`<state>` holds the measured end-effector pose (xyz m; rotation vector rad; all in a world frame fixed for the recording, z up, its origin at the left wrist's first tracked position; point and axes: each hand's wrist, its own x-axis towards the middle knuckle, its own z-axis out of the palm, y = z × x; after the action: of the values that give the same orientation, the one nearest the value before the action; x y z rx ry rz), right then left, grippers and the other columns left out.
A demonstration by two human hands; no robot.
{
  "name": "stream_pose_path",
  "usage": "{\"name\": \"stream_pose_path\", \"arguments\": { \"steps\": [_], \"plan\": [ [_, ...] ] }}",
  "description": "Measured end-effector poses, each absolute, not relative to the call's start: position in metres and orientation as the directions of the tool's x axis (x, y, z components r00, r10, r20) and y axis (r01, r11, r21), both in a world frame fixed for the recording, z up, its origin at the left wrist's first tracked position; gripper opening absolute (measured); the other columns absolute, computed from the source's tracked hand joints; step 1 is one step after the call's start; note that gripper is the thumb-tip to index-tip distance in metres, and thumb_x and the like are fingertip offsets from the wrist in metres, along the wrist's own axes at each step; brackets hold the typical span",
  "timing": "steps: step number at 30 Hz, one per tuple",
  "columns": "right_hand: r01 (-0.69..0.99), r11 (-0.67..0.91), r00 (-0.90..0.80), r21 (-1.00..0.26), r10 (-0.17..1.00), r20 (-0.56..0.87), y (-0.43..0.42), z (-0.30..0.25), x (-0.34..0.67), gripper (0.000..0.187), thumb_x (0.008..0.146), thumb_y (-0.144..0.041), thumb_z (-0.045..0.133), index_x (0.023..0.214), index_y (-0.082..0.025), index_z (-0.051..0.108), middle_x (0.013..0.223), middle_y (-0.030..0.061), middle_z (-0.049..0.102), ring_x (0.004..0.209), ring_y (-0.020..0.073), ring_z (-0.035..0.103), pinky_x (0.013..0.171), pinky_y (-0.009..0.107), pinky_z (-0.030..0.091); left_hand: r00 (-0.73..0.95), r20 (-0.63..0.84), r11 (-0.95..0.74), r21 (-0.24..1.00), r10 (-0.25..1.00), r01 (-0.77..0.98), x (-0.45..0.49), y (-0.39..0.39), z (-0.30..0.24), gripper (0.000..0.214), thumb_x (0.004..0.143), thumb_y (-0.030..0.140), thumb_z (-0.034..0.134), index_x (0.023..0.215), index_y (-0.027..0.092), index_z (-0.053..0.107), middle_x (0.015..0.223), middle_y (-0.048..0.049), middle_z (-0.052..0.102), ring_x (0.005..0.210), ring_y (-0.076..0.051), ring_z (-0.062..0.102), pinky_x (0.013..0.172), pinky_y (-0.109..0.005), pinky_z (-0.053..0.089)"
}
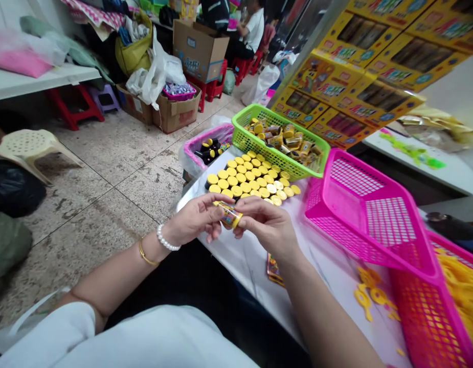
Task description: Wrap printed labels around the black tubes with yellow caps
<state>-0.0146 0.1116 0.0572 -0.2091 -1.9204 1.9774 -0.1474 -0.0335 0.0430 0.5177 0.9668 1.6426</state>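
Note:
Both of my hands hold one small yellow-capped bottle with a colourful label (229, 214) above the near edge of the white table (255, 266). My left hand (196, 219) pinches its left end, with a pearl bracelet and a gold bangle on the wrist. My right hand (267, 225) closes round its right end. Just beyond stand several rows of upright bottles with yellow caps (248, 180). A green basket (255, 148) behind them holds several labelled bottles lying loose.
An empty pink basket (368, 214) lies tilted at my right, over another pink basket (431, 317) with yellow parts (462, 286). Loose yellow pieces (368, 294) and a sticker sheet (274, 270) lie on the table. Stacked yellow boxes (359, 66), floor cartons (175, 110), stools and a seated person (251, 30) lie beyond.

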Motion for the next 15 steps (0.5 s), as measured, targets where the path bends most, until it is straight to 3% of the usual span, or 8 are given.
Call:
{"name": "stream_pose_path", "arguments": {
  "steps": [2, 6, 9, 15],
  "plan": [
    [-0.148, -0.062, -0.924, -0.987, 0.366, 0.116, 0.111, 0.054, -0.016, 0.022, 0.075, -0.032, 0.087, 0.096, -0.030, 0.080, 0.097, 0.0005, 0.068, 0.060, 0.0124, 0.071, 0.055, 0.032, 0.067, -0.302, -0.143, -0.071, 0.798, 0.942, -0.599, -0.144, -0.032, 0.043, 0.052, 0.067, 0.054, 0.086, 0.094, 0.016, 0.064, 0.061, 0.0009, 0.068, 0.034, -0.008, 0.053, 0.031, -0.016, 0.036],
    [-0.155, -0.043, -0.887, -0.987, 0.445, 0.120, 0.110, 0.051, -0.017, 0.024, 0.069, -0.035, 0.090, 0.090, -0.028, 0.082, 0.094, 0.0006, 0.067, 0.064, 0.0137, 0.072, 0.059, 0.034, 0.069, -0.327, -0.204, -0.057, 0.767, 0.923, -0.639, -0.138, -0.023, 0.044, 0.054, 0.065, 0.062, 0.084, 0.075, 0.017, 0.057, 0.050, 0.0035, 0.062, 0.025, -0.004, 0.040, 0.025, -0.015, 0.023],
    [-0.165, -0.024, -0.854, -0.986, 0.503, 0.131, 0.109, 0.053, -0.017, 0.022, 0.070, -0.035, 0.090, 0.089, -0.029, 0.081, 0.097, 0.0007, 0.067, 0.065, 0.0133, 0.072, 0.060, 0.034, 0.069, -0.331, -0.255, -0.038, 0.739, 0.908, -0.672, -0.136, -0.017, 0.044, 0.055, 0.062, 0.063, 0.085, 0.073, 0.016, 0.058, 0.046, 0.0052, 0.058, 0.024, -0.003, 0.034, 0.024, -0.015, 0.020],
    [-0.119, 0.019, -0.864, -0.993, 0.491, 0.113, 0.083, 0.066, -0.003, 0.021, 0.077, -0.035, 0.084, 0.097, -0.033, 0.082, 0.111, 0.0046, 0.066, 0.078, 0.0165, 0.074, 0.065, 0.034, 0.070, -0.260, -0.301, 0.002, 0.657, 0.917, -0.754, -0.123, -0.024, 0.035, 0.055, 0.067, 0.065, 0.082, 0.079, 0.014, 0.062, 0.044, 0.0058, 0.055, 0.024, -0.002, 0.032, 0.026, -0.012, 0.018]
  ]
}}
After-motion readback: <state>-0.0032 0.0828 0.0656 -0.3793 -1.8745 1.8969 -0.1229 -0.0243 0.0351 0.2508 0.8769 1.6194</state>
